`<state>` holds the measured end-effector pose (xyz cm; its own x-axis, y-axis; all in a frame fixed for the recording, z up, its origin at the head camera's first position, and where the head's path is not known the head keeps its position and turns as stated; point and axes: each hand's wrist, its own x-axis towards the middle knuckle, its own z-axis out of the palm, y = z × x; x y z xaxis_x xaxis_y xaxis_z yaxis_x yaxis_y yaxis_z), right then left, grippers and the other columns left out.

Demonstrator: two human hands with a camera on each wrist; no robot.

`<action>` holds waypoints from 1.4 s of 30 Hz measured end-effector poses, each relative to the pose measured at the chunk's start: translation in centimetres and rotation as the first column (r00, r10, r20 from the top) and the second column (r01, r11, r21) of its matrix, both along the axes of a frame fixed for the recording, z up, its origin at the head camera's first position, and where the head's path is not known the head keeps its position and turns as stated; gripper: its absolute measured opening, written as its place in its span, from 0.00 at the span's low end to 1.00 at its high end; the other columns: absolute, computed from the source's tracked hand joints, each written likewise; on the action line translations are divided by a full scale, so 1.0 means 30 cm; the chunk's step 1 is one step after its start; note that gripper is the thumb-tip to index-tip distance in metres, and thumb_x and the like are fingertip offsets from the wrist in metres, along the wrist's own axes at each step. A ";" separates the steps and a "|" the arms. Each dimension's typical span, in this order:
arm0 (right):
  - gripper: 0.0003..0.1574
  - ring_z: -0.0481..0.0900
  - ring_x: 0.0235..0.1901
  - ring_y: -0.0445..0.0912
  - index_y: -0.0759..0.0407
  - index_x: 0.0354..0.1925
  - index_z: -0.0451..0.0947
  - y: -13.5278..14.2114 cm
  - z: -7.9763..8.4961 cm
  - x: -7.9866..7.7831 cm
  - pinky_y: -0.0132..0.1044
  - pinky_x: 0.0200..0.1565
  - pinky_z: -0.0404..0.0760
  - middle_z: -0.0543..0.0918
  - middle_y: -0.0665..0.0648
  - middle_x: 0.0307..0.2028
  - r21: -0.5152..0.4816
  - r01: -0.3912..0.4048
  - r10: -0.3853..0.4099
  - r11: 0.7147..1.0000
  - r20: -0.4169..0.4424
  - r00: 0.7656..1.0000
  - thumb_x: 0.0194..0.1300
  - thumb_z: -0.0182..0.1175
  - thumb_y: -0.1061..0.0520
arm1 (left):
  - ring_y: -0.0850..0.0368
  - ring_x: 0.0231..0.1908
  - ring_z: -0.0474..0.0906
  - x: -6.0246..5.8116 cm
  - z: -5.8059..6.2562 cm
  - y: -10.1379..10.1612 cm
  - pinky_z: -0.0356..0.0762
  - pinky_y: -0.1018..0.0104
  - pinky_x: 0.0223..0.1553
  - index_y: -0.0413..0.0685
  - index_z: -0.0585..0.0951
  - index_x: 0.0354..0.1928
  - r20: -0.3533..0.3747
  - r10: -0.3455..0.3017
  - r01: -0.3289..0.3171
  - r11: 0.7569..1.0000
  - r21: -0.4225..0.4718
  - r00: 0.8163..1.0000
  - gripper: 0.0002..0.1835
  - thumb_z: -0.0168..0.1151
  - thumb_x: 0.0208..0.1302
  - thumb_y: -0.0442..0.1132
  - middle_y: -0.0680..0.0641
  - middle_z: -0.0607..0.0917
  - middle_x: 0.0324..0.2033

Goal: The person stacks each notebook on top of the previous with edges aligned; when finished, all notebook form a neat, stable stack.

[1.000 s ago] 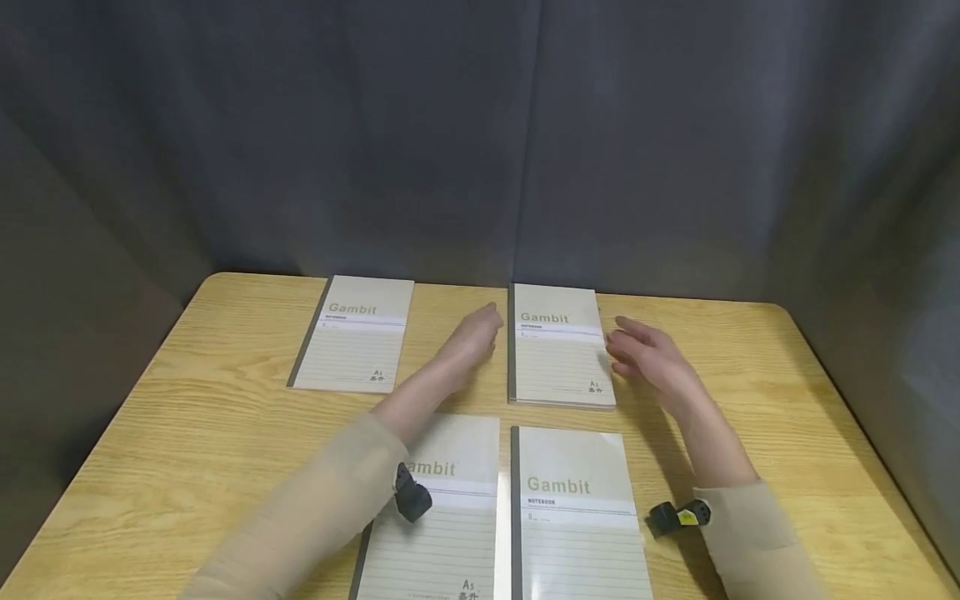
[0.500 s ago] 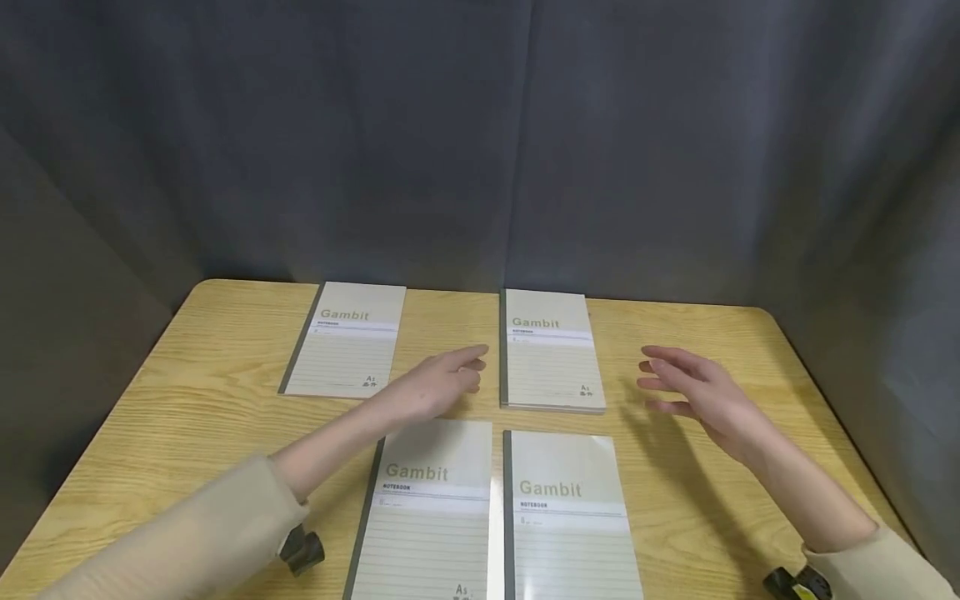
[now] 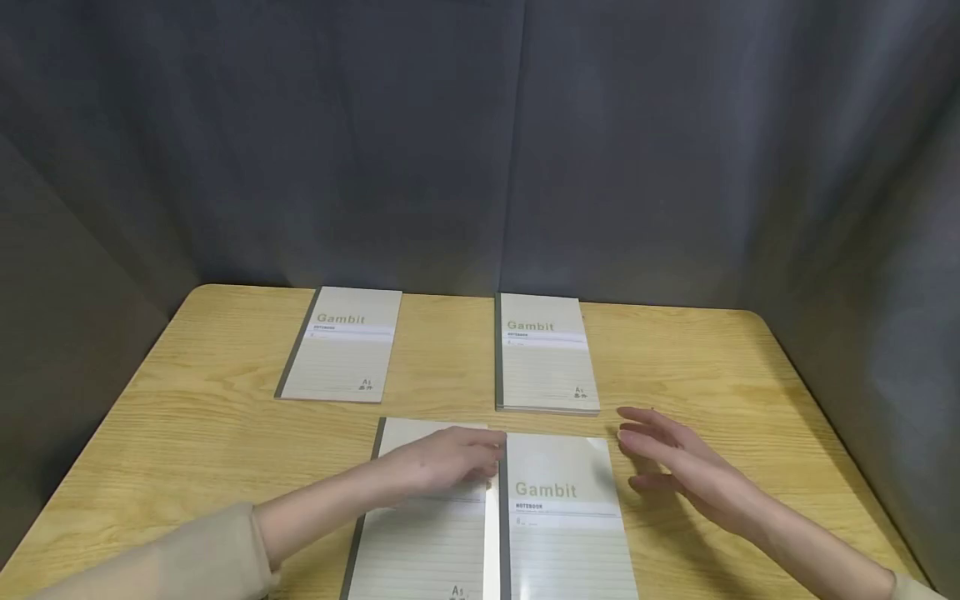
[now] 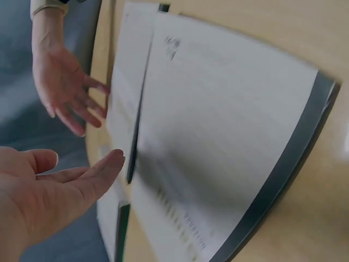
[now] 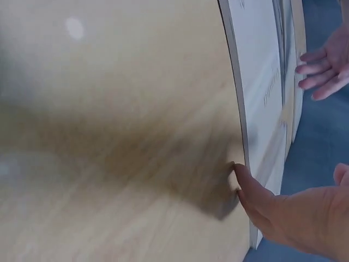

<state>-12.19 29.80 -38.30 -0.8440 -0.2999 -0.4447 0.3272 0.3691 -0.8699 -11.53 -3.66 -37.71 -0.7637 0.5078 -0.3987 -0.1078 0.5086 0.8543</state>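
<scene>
Two cream Gambit notebooks with dark spines lie side by side at the front of the table. My left hand hovers over the upper part of the front left notebook, fingertips close to the spine of the front right notebook. Beyond that notebook's right edge is my right hand, fingers spread and slightly bent. Neither hand holds anything. The left wrist view has my left palm beside a notebook. In the right wrist view my right fingers are near a notebook edge; contact is unclear.
Farther back, a Gambit notebook lies at left and a thicker stack of notebooks at right. All rest on a wooden table. A dark grey curtain hangs behind and along the sides.
Both hands have left the sides of the back right stack and come nearer, to either side of the front right notebook. The notebooks have stayed in place; the view has shifted slightly.
</scene>
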 end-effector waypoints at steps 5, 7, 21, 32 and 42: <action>0.48 0.49 0.79 0.66 0.59 0.81 0.44 -0.029 -0.008 0.041 0.51 0.60 0.85 0.48 0.70 0.80 -0.042 0.030 -0.028 0.999 0.053 0.998 0.77 0.55 0.44 | 0.46 0.64 0.79 0.032 -0.049 0.015 0.77 0.49 0.68 0.41 0.77 0.67 0.114 0.006 -0.014 0.997 0.070 0.994 0.25 0.49 0.72 0.42 0.41 0.79 0.68; 0.49 0.48 0.79 0.66 0.59 0.81 0.44 -0.037 -0.006 0.052 0.52 0.59 0.86 0.48 0.69 0.80 -0.049 0.048 -0.045 0.998 0.073 0.996 0.77 0.55 0.44 | 0.50 0.58 0.77 0.037 -0.059 0.019 0.78 0.53 0.61 0.42 0.81 0.57 0.116 0.011 -0.020 0.997 0.076 0.993 0.21 0.49 0.67 0.40 0.44 0.82 0.62; 0.48 0.69 0.67 0.61 0.72 0.77 0.48 -0.073 -0.002 0.087 0.55 0.54 0.87 0.62 0.69 0.72 0.016 0.176 -0.176 0.984 0.170 0.970 0.76 0.53 0.45 | 0.41 0.62 0.80 0.064 -0.077 0.036 0.84 0.52 0.61 0.26 0.78 0.56 0.316 0.153 -0.242 0.933 0.267 0.936 0.22 0.49 0.66 0.34 0.31 0.76 0.65; 0.23 0.80 0.56 0.52 0.63 0.54 0.77 -0.050 -0.030 0.056 0.49 0.56 0.85 0.79 0.59 0.51 0.052 0.195 -0.202 0.979 0.206 0.958 0.75 0.54 0.45 | 0.35 0.54 0.84 0.025 -0.105 0.019 0.85 0.47 0.59 0.25 0.71 0.60 0.424 0.261 -0.419 0.843 0.338 0.867 0.25 0.54 0.70 0.40 0.25 0.79 0.57; 0.41 0.81 0.49 0.47 0.67 0.77 0.53 -0.046 -0.053 0.054 0.46 0.54 0.84 0.81 0.59 0.51 0.013 0.114 -0.114 0.993 0.150 0.982 0.75 0.56 0.54 | 0.44 0.52 0.86 -0.007 -0.112 0.012 0.86 0.47 0.57 0.30 0.78 0.53 0.451 0.220 -0.399 0.846 0.353 0.865 0.19 0.60 0.65 0.37 0.36 0.85 0.50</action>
<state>-10.56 28.41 -39.89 -0.7958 -0.2034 -0.5704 0.4946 0.3253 -0.8060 -11.74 -3.29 -41.05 -0.7420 0.4555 -0.4918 -0.5558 -0.0078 0.8313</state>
